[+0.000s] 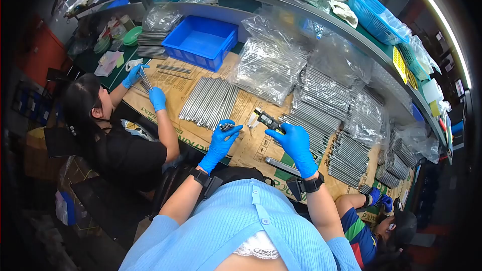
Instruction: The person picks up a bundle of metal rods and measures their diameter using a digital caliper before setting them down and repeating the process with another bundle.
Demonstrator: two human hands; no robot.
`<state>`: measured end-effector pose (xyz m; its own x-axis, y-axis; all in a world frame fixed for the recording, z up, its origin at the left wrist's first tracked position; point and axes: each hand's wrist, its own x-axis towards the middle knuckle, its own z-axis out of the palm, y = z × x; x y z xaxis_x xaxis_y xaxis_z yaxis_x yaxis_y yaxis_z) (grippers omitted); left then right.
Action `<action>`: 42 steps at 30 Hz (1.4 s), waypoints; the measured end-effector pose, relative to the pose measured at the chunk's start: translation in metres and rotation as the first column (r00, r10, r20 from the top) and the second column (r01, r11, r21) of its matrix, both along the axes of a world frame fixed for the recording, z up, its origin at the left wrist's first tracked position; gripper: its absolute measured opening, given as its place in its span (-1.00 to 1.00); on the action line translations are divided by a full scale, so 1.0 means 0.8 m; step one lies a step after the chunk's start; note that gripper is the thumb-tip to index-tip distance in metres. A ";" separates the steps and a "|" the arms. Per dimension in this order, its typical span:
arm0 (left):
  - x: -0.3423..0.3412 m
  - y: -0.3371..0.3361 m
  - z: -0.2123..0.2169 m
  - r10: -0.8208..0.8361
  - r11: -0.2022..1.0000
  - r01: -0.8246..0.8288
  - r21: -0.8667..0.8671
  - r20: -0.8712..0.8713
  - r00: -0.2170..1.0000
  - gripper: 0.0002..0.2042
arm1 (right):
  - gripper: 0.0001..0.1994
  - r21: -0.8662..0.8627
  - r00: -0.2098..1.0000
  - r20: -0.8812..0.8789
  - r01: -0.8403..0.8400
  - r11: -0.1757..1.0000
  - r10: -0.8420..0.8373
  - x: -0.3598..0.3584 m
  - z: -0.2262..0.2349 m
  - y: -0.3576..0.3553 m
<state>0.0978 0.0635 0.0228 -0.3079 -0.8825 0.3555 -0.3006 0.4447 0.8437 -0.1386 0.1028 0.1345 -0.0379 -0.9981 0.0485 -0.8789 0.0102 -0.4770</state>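
Observation:
My left hand [219, 143], in a blue glove, is closed around a small bundle of metal rods [227, 127], whose ends point up toward me. My right hand [297, 146], gloved the same way, grips a black digital caliper [268, 119]; its jaws lean toward the left hand but stay apart from the rods. Beyond the left hand, a wide row of silver rods [210, 101] lies on the brown paper. More rods [312, 125] are laid out just past the right hand. A flat metal bar-like object [282, 165] rests near the table's front edge.
A blue bin [201, 42] stands at the back. Plastic-bagged rods [271, 65] pile up at centre and right. A shelf [301, 7] with baskets overhangs the table. A co-worker at left [120, 125] holds rods; another [374, 226] works at lower right.

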 end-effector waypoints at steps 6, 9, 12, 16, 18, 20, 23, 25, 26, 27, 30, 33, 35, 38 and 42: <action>-0.017 -0.009 -0.003 0.038 0.999 -0.040 -0.037 -0.056 0.998 -0.66 | -0.47 0.047 0.998 0.024 0.052 0.998 -0.053 0.019 -0.008 -0.036; -0.020 -0.022 -0.008 0.036 0.999 -0.039 -0.038 -0.077 0.996 -0.67 | -0.47 0.017 0.998 0.032 0.059 0.998 -0.059 0.039 -0.026 -0.042; -0.029 -0.035 -0.019 0.007 1.000 -0.004 0.024 -0.112 0.994 -0.67 | -0.47 -0.001 0.996 0.044 0.082 0.997 -0.082 0.042 -0.031 -0.041; -0.056 -0.053 -0.025 -0.043 0.997 0.048 0.060 -0.087 0.995 -0.68 | -0.48 0.075 0.979 0.103 0.168 0.983 -0.176 0.022 -0.041 -0.037; -0.077 -0.062 -0.020 -0.049 0.991 0.053 -0.119 0.035 0.998 -0.69 | -0.48 0.143 0.961 0.139 0.219 0.965 -0.239 0.006 -0.052 -0.031; -0.105 -0.075 -0.018 -0.140 0.975 0.147 -0.168 0.052 0.989 -0.74 | -0.49 0.150 0.927 0.189 0.300 0.942 -0.325 -0.015 -0.063 -0.021; -0.151 -0.076 -0.029 -0.286 0.919 0.300 -0.256 0.090 0.954 -0.83 | -0.51 0.173 0.818 0.246 0.491 0.854 -0.520 -0.065 -0.093 0.012; -0.187 -0.076 -0.054 -0.514 0.828 0.554 -0.085 0.279 0.811 -0.88 | -0.53 0.137 0.730 0.236 0.628 0.766 -0.641 -0.108 -0.118 0.055; -0.204 -0.080 -0.067 -0.609 0.761 0.648 0.016 0.359 0.707 -0.88 | -0.54 0.111 0.682 0.263 0.681 0.724 -0.682 -0.126 -0.127 0.080; -0.218 -0.082 -0.076 -0.611 0.757 0.653 0.012 0.369 0.701 -0.88 | -0.54 0.095 0.668 0.237 0.707 0.701 -0.706 -0.140 -0.130 0.106; -0.269 -0.078 -0.101 -0.589 0.594 0.802 0.064 0.714 0.379 -0.88 | -0.50 0.231 0.525 0.225 0.790 0.568 -0.821 -0.163 -0.122 0.187; -0.344 -0.062 -0.114 -0.651 0.537 0.843 0.041 0.655 0.383 -0.85 | -0.52 0.293 0.409 0.210 0.840 0.456 -0.888 -0.164 -0.143 0.264; -0.391 -0.051 -0.109 -0.621 0.461 0.887 -0.020 0.707 0.339 -0.87 | -0.54 0.292 0.401 0.162 0.853 0.432 -0.901 -0.158 -0.164 0.298; -0.443 -0.044 -0.100 -0.563 0.401 0.913 -0.073 0.767 0.308 -0.88 | -0.54 0.266 0.400 0.155 0.864 0.429 -0.903 -0.136 -0.166 0.315; -0.456 -0.029 -0.103 -0.604 0.469 0.882 -0.037 0.715 0.351 -0.79 | -0.56 0.290 0.364 0.171 0.870 0.400 -0.916 -0.120 -0.156 0.318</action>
